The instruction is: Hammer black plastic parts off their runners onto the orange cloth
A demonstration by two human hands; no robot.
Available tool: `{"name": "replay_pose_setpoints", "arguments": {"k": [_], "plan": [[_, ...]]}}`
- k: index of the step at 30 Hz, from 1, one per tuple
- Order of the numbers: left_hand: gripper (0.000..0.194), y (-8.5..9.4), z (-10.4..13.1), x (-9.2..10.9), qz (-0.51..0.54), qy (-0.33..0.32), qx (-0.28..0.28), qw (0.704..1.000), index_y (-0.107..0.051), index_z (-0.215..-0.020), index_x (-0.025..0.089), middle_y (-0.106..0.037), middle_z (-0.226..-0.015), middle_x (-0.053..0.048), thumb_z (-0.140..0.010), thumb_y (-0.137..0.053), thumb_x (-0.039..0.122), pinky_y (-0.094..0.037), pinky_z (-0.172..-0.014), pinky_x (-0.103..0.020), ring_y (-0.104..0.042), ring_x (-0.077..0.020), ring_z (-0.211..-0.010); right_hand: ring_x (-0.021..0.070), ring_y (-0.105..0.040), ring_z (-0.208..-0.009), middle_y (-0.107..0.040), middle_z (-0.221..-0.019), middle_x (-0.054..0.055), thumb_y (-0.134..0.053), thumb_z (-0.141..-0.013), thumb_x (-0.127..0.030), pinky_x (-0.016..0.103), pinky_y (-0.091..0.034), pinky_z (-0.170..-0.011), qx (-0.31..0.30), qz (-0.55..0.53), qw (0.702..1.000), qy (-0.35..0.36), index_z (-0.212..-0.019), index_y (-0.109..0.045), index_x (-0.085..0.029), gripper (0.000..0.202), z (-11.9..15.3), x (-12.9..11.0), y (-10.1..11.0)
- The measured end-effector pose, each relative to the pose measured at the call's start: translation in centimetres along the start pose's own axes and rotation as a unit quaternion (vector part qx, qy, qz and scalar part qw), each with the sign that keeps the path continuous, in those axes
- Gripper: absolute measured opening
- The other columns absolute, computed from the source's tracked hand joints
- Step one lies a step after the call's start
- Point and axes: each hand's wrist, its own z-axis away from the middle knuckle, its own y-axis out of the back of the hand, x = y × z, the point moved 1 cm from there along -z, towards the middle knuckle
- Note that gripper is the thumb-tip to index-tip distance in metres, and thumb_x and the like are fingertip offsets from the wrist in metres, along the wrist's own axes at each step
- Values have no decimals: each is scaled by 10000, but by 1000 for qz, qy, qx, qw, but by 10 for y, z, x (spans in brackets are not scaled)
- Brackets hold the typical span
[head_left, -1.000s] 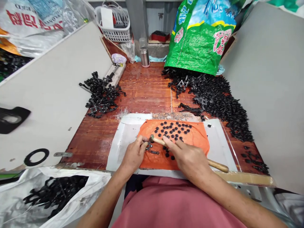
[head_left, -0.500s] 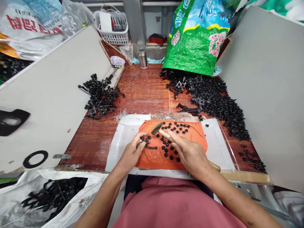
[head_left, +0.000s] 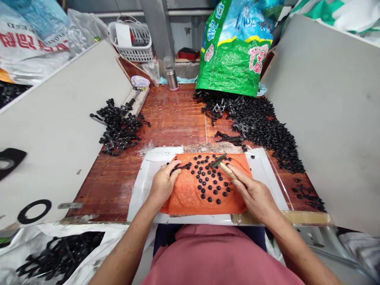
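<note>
My left hand [head_left: 164, 183] pinches a black jointed part [head_left: 181, 166] over the left side of an orange cloth [head_left: 184, 198]. In my right hand [head_left: 255, 194] is a hammer [head_left: 228, 170], gripped by its wooden handle; its dark head lies above the upper right of the cloth. Many small black round pieces [head_left: 209, 199] are spread over the middle and right of the cloth. Under the cloth is a white sheet [head_left: 137, 194], with a speckled stone edge [head_left: 208, 147] showing behind.
Black parts are heaped at the left [head_left: 118, 126] and right [head_left: 261, 126] of the wooden table [head_left: 172, 114]. A green bag [head_left: 231, 67], a steel flask [head_left: 171, 78] and a white basket [head_left: 135, 49] stand at the back. Grey panels flank both sides.
The black part in my left hand has shifted left and turned. My right hand has moved right, taking the hammer away from the left hand. The whole view has shifted slightly.
</note>
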Motion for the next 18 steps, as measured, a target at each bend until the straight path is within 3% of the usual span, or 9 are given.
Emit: {"name": "replay_pose_setpoints", "arguments": {"k": [8,15,18], "plan": [[351,-5,0,-3,-66,-1,5,998,-691,-1278,237,-724,-1085,-88,-945,-587,266,-525,-933,-382,-686,-248,-988,251,-663,-1242,-635,-1434,3,-426,-1064,-320,412,-577,-992,-22,1,1000,-8,-1549,-438,-394,491,-2,-2,-3],[337,-2,2,2,-99,-4,14,995,-704,-1267,240,-711,-1031,-75,-947,-602,262,-530,-906,-354,-687,-233,-955,235,-763,-892,-786,-1139,36,-473,-1048,-261,341,-590,-758,-18,94,993,64,-1533,-483,-347,493,-21,-31,0],[344,-1,1,6,-120,-8,11,993,-701,-1281,231,-700,-1014,-78,-954,-600,263,-527,-902,-349,-685,-237,-950,226,-743,-888,-782,-1113,55,-471,-1054,-256,321,-553,-764,3,116,987,111,-1545,-473,-309,493,-34,-48,-4]]}}
